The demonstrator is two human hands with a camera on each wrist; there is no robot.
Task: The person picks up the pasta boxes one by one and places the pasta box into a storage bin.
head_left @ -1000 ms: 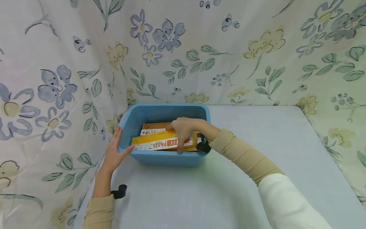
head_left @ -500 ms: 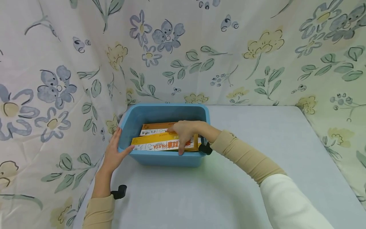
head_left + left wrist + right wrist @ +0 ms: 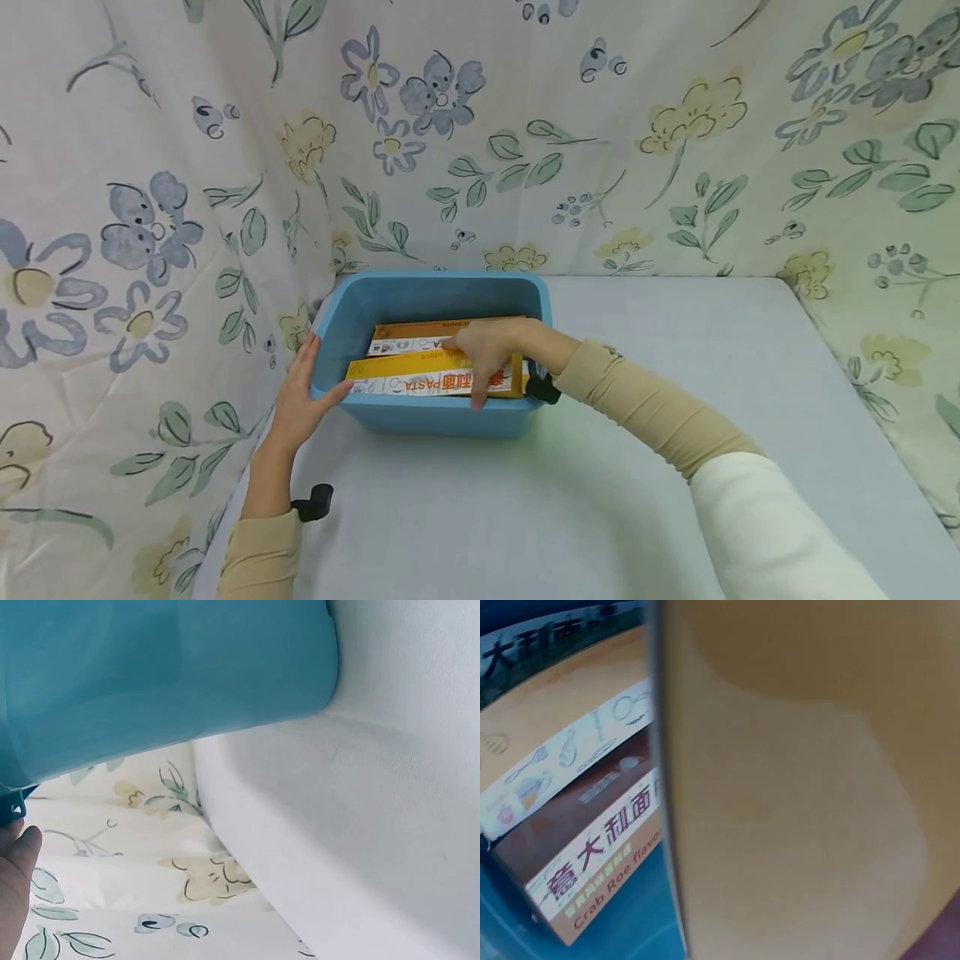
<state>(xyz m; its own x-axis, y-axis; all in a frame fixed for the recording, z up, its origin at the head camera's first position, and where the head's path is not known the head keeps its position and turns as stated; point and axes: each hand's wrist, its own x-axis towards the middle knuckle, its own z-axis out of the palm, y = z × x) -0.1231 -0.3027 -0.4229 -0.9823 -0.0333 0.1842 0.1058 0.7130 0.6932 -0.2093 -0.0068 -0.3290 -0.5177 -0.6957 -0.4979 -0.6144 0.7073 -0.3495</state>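
Observation:
A blue plastic bin [image 3: 442, 421] holds pasta boxes lying lengthwise. Frontmost in the head view is a yellow and white pasta box [image 3: 408, 375], its print upside down. My right hand [image 3: 489, 343] grips it from above near its right end, thumb at the front by the rim and fingers behind. Its yellow face fills much of the right wrist view. Behind it lies a brown and white pasta box [image 3: 408, 332], partly covered by the right hand. My left hand [image 3: 298, 404] rests on the bin's front left corner, fingers extended along the side and thumb at the rim.
The bin stands on a white table [image 3: 675, 400] close to a floral curtain [image 3: 465, 133]. In the right wrist view, a brown box marked Crab Roe flavour [image 3: 592, 855] and an orange-topped box [image 3: 570, 735] lie in the bin.
My right hand has shifted slightly to the right and toward the front with the yellow pasta box, which now lies more parallel to the front rim. The left hand stays put.

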